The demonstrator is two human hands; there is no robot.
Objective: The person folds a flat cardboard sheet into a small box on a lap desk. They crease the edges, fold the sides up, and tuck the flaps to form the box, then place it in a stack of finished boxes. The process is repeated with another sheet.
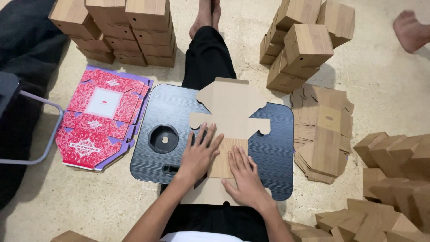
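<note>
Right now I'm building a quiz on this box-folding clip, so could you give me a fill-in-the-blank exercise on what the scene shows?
1. Both hands, left hand and right hand, press flat on a cardboard cutout lying on a small ____ table.
2. The red and purple flat sheets lie to the person's ____.
3. The table has a ____ hole near the left hand.

Missing words: black; left; round

Flat box blank [230, 112] on lap table [277, 152] — printed sheets [101, 118] left, folded boxes [304, 49] right
</note>
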